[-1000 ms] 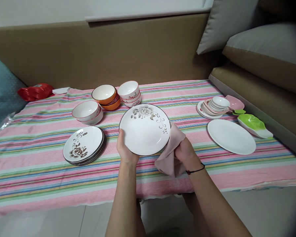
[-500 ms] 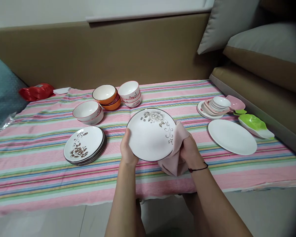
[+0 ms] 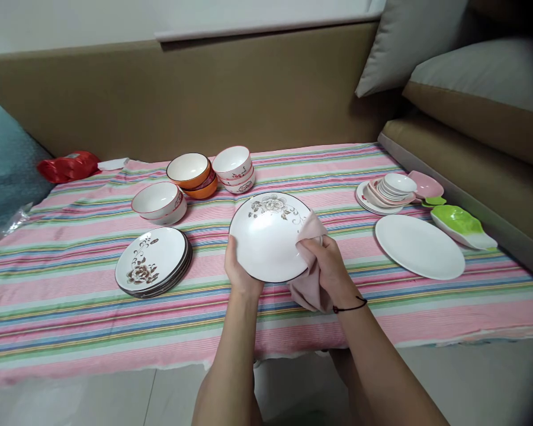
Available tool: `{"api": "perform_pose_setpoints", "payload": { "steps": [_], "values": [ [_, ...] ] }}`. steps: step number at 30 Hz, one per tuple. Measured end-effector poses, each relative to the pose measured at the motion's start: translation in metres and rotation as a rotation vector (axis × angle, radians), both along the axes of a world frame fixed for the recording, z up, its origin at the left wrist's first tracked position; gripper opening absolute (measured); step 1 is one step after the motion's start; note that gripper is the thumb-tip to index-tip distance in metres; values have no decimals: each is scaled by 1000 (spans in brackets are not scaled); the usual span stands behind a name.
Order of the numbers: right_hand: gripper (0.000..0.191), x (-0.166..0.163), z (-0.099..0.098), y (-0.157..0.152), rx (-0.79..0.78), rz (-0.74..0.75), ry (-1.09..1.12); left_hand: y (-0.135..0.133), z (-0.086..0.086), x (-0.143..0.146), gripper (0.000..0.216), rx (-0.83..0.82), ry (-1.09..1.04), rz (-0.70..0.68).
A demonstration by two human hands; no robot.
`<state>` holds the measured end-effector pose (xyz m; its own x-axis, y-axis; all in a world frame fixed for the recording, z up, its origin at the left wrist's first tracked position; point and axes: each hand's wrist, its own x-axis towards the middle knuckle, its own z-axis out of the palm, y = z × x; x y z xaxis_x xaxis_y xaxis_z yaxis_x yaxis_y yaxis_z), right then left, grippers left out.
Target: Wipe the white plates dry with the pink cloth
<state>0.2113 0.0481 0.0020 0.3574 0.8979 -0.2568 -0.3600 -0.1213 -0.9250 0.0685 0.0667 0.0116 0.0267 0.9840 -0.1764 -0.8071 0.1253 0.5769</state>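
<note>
Hiding one rim of the plate [image 3: 266, 236], pink cloth [image 3: 310, 290] fills right hand [image 3: 331, 267].

Floral plate [image 3: 269, 239]: round, white, thin dark rim, grey-brown flower and scroll print along its far edge. It is held clear of the bench [image 3: 71, 307], tilted with its face towards the camera, and gripped at the near-left rim by the left hand [image 3: 240, 273].

Pink cloth [image 3: 310, 283]: plain and crumpled, bunched in the right hand [image 3: 332, 266]. It is pressed over the plate's right rim, with the rest hanging below.

Left hand [image 3: 241, 273] and right hand [image 3: 331, 269] both in closed grips, forearms forward
</note>
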Motion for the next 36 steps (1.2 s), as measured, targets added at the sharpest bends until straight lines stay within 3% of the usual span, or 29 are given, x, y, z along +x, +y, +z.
{"api": "perform_pose_setpoints", "payload": {
  "steps": [11, 17, 25, 31, 34, 36],
  "values": [
    [25, -5, 4, -1, 35, -31, 1, 0, 2, 1, 50, 11, 2, 7],
    [30, -4, 6, -1, 71, -106, -145, -1, 6, -3, 48, -10, 70, -44],
    [28, 12, -1, 2, 190, -264, -319, -4, -2, -7, 45, -100, 286, -303],
    [23, 16, -1, 7, 258, -392, -335, -7, 0, -6, 51, -22, 391, -458],
    [23, 14, -6, 3, 282, -424, -315, -10, 1, -3, 49, -21, 376, -442],
    [23, 6, -9, -3, 306, -342, -331, -9, -1, -1, 46, -74, 343, -365]
  ]
}}
